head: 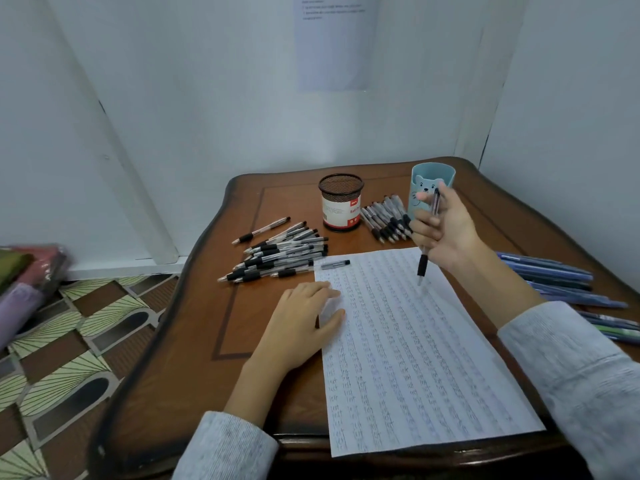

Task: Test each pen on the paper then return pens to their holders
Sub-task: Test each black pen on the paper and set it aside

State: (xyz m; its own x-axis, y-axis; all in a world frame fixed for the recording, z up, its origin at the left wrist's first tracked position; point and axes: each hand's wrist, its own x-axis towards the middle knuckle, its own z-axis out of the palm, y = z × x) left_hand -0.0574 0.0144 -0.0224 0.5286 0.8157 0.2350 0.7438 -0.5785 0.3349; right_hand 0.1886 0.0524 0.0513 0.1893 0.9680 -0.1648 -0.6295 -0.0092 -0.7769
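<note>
Slim, clear-plastic, rubber-gripped pen (423,263) over flat, scribbled paper sheet (415,358)

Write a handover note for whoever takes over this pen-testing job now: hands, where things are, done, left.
Right hand holds a pen, tip down over the paper.
Left hand presses flat on the paper's left edge.
Pens lie in a left pile, a row between the mesh holder and blue bear cup, and blue pens at right.
Done: paper full of test marks.
Left: no pens stand out of either holder; return all.
</note>
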